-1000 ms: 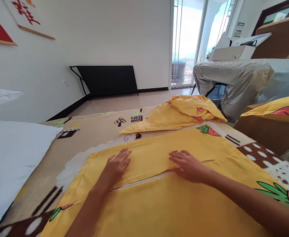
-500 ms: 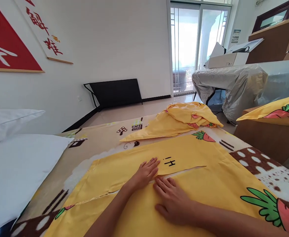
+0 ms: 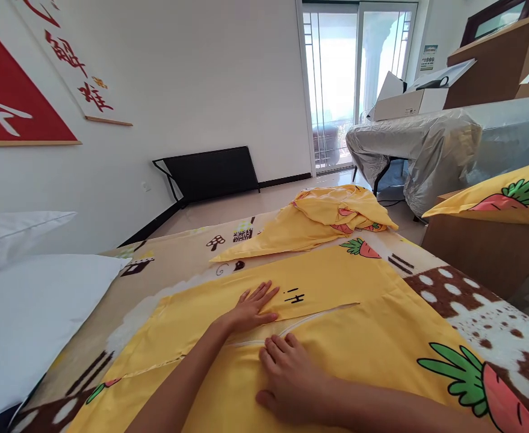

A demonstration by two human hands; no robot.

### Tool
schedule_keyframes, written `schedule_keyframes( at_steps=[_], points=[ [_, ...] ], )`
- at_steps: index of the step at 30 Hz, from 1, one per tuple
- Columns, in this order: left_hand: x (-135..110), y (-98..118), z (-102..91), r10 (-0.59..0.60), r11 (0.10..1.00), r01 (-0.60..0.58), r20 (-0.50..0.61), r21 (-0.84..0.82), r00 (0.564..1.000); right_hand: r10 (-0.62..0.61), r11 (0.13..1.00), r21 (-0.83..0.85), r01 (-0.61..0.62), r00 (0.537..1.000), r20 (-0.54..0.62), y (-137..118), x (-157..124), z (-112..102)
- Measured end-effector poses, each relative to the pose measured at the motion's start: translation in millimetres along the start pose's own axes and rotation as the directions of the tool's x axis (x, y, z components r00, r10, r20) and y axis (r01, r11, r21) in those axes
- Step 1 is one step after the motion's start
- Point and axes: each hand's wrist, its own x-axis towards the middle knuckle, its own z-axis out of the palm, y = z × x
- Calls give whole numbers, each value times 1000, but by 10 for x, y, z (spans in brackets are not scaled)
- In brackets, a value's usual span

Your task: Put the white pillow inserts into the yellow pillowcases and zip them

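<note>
A yellow pillowcase (image 3: 327,355) with carrot prints and the letters "Hi" lies spread flat on the bed. A long slit crosses it, and a white zipper strip (image 3: 298,323) shows along its edge. My left hand (image 3: 251,308) rests flat on the fabric beyond the slit, fingers spread, just left of the letters. On the near side, my right hand (image 3: 293,373) has its fingers curled on the slit's edge, gripping the cloth there. The thumb points left, low against the pillowcase.
White pillows (image 3: 34,313) lie on the left. Bunched yellow fabric (image 3: 331,210) sits at the bed's far edge. A carrot-print cushion (image 3: 508,192) rests on a cardboard box (image 3: 481,252) at right. Behind stands a plastic-covered table (image 3: 408,135) with boxes.
My right hand has curled its fingers onto the slit's near edge and drawn it back, so the gap is wider and more zipper shows. My left hand's fingers have spread.
</note>
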Motion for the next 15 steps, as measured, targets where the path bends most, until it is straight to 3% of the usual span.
schedule_keyframes(
  at_steps=[7, 11, 15],
  points=[
    [318, -230, -169, -206, 979, 205, 38, 11, 978, -23, 996, -79, 29, 997, 72, -162, 34, -2],
    [479, -352, -247, -306, 952, 306, 25, 24, 952, -140, 984, -113, 141, 990, 18, -184, 103, 302],
    [611, -451, -334, -368, 929, 368, 4, 31, 930, -176, 974, -151, 167, 983, -50, -225, 194, 665]
  ],
)
